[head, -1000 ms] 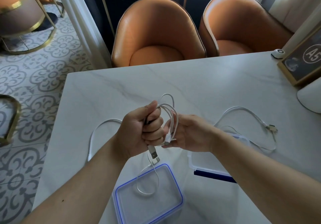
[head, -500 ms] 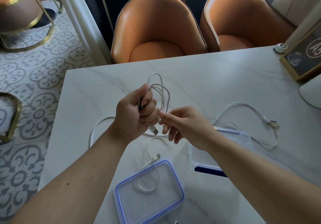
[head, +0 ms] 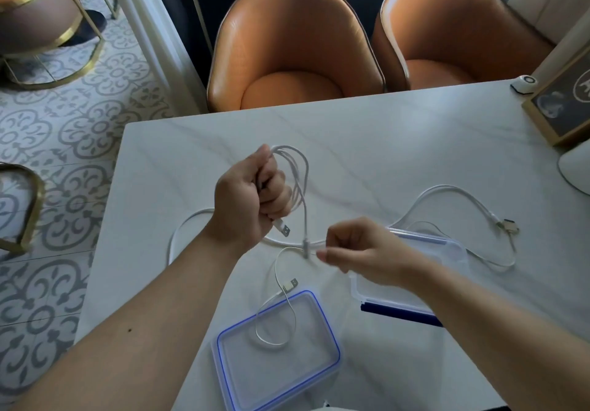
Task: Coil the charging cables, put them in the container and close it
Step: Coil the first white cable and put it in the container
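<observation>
While your left hand (head: 247, 198) clenches the coiled cable (head: 295, 173) above the worktop (head: 367, 142), your right hand (head: 357, 251) pinches its tail end just beside the open container (head: 447, 251).

My white marble-look tabletop (head: 367, 142) has faint grey veins. The thin charging cables (head: 298, 171) are white, the clear plastic lid (head: 277, 351) is edged blue, the two rounded leather chairs (head: 293, 43) are orange, and the floor tiles (head: 79, 129) show grey floral scrolls.
</observation>
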